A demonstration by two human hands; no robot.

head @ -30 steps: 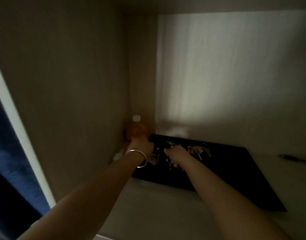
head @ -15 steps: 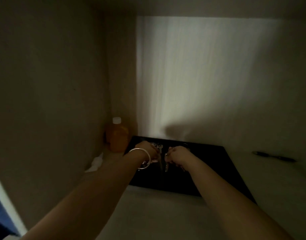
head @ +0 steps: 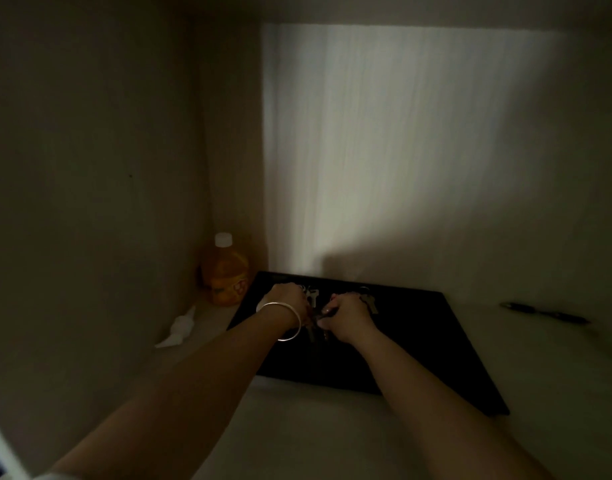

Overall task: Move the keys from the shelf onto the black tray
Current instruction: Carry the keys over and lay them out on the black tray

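The black tray (head: 425, 344) lies flat on the pale shelf inside a dim cupboard. Both my hands hover over its far left part, close together. My left hand (head: 287, 298), with a silver bangle on the wrist, is closed around a bunch of keys (head: 312, 296) that pokes out past the fingers. My right hand (head: 349, 311) is closed on another bunch of keys (head: 368, 301), whose blades show just beyond the knuckles. Some keys hang dark between the two hands.
An orange bottle (head: 224, 275) with a white cap stands in the back left corner beside the tray. A crumpled white tissue (head: 179, 329) lies in front of it. A dark pen (head: 545, 311) rests on the shelf to the right.
My left hand has moved right from the bottle onto the tray and now meets my right hand over the keys. The view has swung left.
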